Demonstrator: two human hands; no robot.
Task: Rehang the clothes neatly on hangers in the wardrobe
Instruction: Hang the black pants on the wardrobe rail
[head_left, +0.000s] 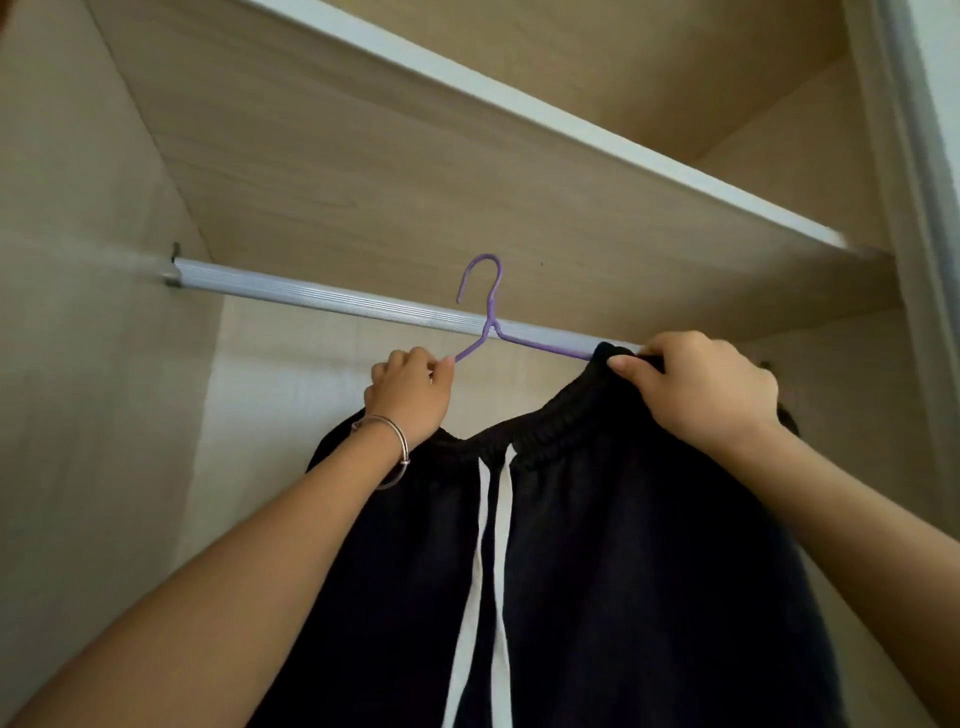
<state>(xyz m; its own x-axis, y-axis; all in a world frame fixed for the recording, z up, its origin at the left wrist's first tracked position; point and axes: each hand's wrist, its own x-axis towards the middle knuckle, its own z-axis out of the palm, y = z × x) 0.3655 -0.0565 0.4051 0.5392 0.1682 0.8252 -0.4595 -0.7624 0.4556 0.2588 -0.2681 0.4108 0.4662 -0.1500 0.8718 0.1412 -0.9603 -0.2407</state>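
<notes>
**Head view: black trousers held up at the wardrobe rail**

Head view is filled by the inside of a wardrobe (363, 171), seen from below. Pale wood-grain panels form the back and side walls, and a shelf (571, 130) with a white front edge runs diagonally overhead. A ribbed silver rail (322, 296) is fixed in a metal bracket (171, 278) on the left wall and slopes down toward the right. A white door frame (930, 208) is seen along the right edge.

A purple hanger (488, 317) is held up in front of the rail, its hook raised above the rail and not caught on it. The left arm of the hanger is pinched by the clenched fingers of the left hand (410, 395), on whose wrist a silver bangle (395, 441) is worn. The right arm of the hanger runs into the elastic waistband of a pair of black trousers (623, 545), which is gripped at that corner by the closed fingers of the right hand (701, 389). The trousers hang down between both forearms, below the rail, with two white drawstrings (491, 545) trailing down the front.
</notes>
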